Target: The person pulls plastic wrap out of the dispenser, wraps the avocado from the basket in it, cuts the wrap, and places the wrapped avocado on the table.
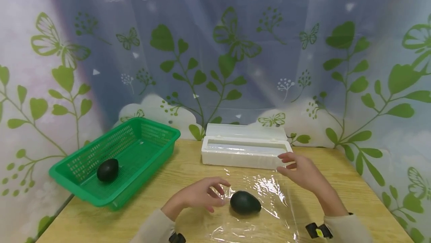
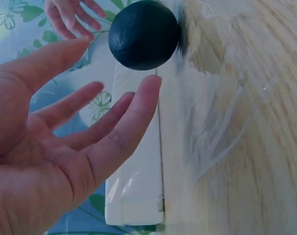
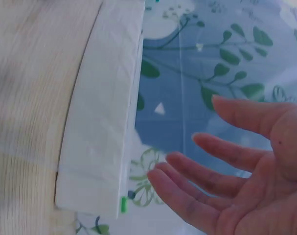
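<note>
Currently, the dark ovoid fruit (image 1: 245, 202) lies on its side on the clear film (image 1: 269, 187) spread over the table (image 1: 350, 183), in front of the white box (image 1: 242, 158). The left hand (image 1: 203, 194) is relaxed, its fingers spread and slightly curved, just beside the fruit but apart from it, and holds nothing. The right hand (image 1: 301, 170) is likewise relaxed and unloaded, near the right end of the box. The principal hazard is probably rolling: the fruit has a rounded underside and neither hand steadies it, so a glancing touch from the left fingertips could push it off its position or drag the film into folds. The film is a second likely fault source. It is thin and already creased; uneven lifting could make it cling to itself, stick to the fingers or tear. Glare masks parts of its edges, so a grip could miss the margin. Whether the film remains joined to the box cannot be determined; if it does, a pull could shift the box. The raised lid (image 1: 245, 131) could also drop if the box is knocked. The green basket (image 1: 144, 173), containing a second fruit (image 1: 107, 170), stands well apart and presents little risk of interference.
</note>
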Tool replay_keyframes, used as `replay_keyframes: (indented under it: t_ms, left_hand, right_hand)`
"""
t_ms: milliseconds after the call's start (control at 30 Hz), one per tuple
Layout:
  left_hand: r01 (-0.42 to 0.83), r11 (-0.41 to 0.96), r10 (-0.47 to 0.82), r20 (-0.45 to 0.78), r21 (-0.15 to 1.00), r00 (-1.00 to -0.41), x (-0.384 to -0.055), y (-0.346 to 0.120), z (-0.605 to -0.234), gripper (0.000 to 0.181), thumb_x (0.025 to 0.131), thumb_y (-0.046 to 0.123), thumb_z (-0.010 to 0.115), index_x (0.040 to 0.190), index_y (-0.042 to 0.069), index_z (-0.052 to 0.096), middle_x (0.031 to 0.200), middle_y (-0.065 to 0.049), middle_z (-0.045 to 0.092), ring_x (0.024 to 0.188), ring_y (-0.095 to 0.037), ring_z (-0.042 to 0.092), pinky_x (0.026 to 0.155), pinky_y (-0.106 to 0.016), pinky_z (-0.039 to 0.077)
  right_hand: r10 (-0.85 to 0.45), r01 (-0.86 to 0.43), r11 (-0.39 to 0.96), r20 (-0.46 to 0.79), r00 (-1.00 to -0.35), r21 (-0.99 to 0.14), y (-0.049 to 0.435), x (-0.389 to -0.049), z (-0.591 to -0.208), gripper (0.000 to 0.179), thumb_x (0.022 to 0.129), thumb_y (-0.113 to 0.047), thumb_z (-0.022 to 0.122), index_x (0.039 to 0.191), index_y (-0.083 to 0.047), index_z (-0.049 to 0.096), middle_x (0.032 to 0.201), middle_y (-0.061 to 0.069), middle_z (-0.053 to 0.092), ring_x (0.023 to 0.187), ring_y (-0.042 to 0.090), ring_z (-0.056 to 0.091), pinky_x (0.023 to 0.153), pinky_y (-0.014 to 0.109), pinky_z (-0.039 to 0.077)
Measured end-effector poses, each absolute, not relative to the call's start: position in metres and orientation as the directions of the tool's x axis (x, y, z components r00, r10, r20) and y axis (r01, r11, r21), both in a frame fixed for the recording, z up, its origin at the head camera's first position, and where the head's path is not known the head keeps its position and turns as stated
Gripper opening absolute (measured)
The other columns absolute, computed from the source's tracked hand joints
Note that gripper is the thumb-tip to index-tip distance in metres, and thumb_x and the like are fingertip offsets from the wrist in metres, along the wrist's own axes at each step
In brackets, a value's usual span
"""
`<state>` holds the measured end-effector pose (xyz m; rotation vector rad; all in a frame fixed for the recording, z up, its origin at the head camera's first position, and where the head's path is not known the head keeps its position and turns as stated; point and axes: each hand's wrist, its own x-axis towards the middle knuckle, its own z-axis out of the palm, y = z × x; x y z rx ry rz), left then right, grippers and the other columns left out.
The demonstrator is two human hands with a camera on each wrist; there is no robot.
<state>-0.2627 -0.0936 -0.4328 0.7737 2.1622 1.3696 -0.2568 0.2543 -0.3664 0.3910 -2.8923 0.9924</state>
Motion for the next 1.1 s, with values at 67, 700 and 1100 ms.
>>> replay_keyframes:
  t_ms: [67, 700, 1100]
  left_hand:
    - [0.222, 0.347, 0.684, -0.084, 0.911, -0.724, -0.262, -0.096, -0.431, 0.047, 0.093, 0.009, 0.075, 0.138, 0.005, 0.060, 0.121, -0.024, 0.063, 0.103, -0.027, 0.069, 0.068, -0.038, 0.066]
    - [0.232, 0.392, 0.735, -0.151, 0.890, -0.661, -0.243, -0.135, -0.437, 0.030, 0.091, 0.008, 0.076, 0.120, 0.003, 0.071, 0.117, -0.018, 0.071, 0.100, -0.016, 0.068, 0.067, -0.028, 0.063]
    - [0.205, 0.379, 0.757, -0.175, 0.903, -0.630, -0.235, -0.142, -0.446, 0.016, 0.084, -0.002, 0.078, 0.098, -0.004, 0.072, 0.079, 0.001, 0.065, 0.064, -0.006, 0.060, 0.053, -0.016, 0.050]
  right_hand:
    - [-0.249, -0.281, 0.750, 0.139, -0.959, -0.598, 0.250, -0.252, -0.366, 0.044, 0.096, -0.025, 0.073, 0.130, 0.001, 0.065, 0.128, 0.025, 0.068, 0.106, 0.038, 0.071, 0.081, 0.044, 0.063]
    - [-0.477, -0.353, 0.659, -0.006, -0.879, -0.665, 0.273, -0.210, -0.396, 0.030, 0.089, -0.019, 0.080, 0.111, 0.000, 0.071, 0.109, 0.014, 0.074, 0.084, 0.006, 0.069, 0.068, 0.021, 0.057]
    - [-0.573, -0.325, 0.620, -0.129, -0.809, -0.714, 0.283, -0.191, -0.421, 0.010, 0.082, -0.006, 0.079, 0.089, -0.008, 0.072, 0.088, 0.002, 0.072, 0.077, -0.001, 0.064, 0.067, 0.020, 0.054]
